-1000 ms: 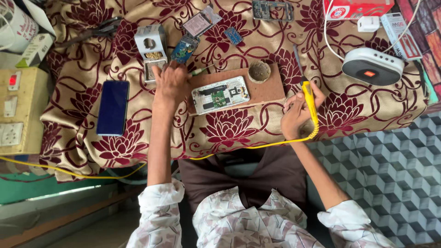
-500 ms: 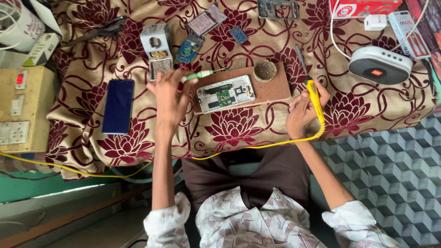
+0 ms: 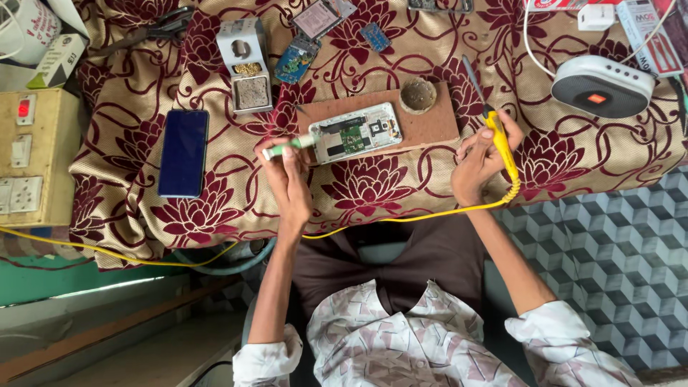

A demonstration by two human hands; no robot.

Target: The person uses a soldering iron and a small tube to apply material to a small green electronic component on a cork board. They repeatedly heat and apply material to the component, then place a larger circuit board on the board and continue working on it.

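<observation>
The surface point(image 3: 215, 208) has a flowered cloth; a small round dish point(image 3: 418, 94) sits on the wooden board point(image 3: 430, 125). The left hand point(image 3: 287, 168) grips a green tube point(image 3: 287, 147), the right hand point(image 3: 480, 161) a yellow soldering iron point(image 3: 498, 140).

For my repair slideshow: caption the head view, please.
Left hand holds a pen-like tool by an opened phone; right hand grips a yellow soldering iron.

Cloth point(image 3: 215, 208) is gold with maroon flowers and swirls. Yellow iron point(image 3: 499, 140), yellow cable point(image 3: 401, 219). Dark blue phone point(image 3: 183, 153), white opened phone point(image 3: 355, 133) with green board, brown block point(image 3: 430, 125). Floral cream shirt point(image 3: 401, 344).
</observation>
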